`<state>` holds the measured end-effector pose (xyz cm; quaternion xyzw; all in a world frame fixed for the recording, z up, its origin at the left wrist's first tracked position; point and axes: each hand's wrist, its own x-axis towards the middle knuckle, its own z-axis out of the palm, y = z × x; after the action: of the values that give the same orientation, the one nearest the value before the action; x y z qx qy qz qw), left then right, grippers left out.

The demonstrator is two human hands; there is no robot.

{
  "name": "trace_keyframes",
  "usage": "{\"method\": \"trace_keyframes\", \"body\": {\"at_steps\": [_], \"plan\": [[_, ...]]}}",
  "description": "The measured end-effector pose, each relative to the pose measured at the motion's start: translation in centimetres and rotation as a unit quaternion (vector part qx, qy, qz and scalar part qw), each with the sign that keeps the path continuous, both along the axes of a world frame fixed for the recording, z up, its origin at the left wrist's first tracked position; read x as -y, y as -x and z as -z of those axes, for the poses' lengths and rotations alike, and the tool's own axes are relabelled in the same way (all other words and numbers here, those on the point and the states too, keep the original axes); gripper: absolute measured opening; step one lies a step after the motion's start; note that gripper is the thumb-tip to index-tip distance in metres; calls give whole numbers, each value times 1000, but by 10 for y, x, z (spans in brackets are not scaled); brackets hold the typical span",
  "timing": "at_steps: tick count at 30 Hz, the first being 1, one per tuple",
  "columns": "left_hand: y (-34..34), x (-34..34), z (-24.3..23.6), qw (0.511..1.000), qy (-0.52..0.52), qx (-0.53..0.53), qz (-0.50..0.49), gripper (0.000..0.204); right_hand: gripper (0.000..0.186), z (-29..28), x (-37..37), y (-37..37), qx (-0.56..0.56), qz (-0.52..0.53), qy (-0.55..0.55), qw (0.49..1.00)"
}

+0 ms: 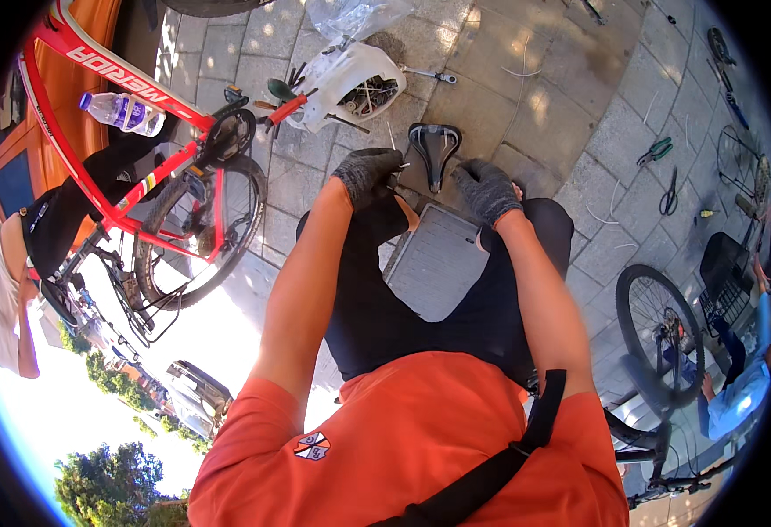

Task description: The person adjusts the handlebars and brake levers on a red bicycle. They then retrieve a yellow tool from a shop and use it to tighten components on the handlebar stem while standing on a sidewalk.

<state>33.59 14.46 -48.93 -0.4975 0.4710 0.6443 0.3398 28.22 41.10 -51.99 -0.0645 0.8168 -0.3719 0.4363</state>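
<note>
A black bicycle saddle [435, 151] lies on the paving between my hands, its narrow nose toward me. My left hand [367, 175], in a dark grey glove, is closed in a pinch left of the saddle. A small, thin metal piece [404, 165] sticks out at its fingertips; its kind cannot be made out. My right hand [487, 192], gloved alike, is right of the saddle's nose near my knee. Its fingers are curled inward, and whatever they may hold is hidden. Below the hands, a grey ribbed panel [443, 263] lies between my legs.
A white container [350, 83] of tools stands ahead, a ratchet wrench [434, 75] beside it. At left is a red bicycle [122, 202] with a person behind. To the right lie green-handled pliers [656, 152], scissors [669, 192] and a wheel [660, 334], near a person in blue [738, 400].
</note>
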Motion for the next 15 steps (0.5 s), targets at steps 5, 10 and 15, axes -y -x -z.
{"method": "trace_keyframes", "body": {"at_steps": [5,10,15], "plan": [[-34,-38,-121,977,-58,-43,-198,26,34,-95,-37,-41,-43,-17,32,998],[-31,-54,-202,985,-44,-92,-136,21,32,-195,-32,-46,-13,46,55,997],[-23,-72,-265,989,4,-139,-52,21,29,-277,-22,-35,-35,68,113,991]]}}
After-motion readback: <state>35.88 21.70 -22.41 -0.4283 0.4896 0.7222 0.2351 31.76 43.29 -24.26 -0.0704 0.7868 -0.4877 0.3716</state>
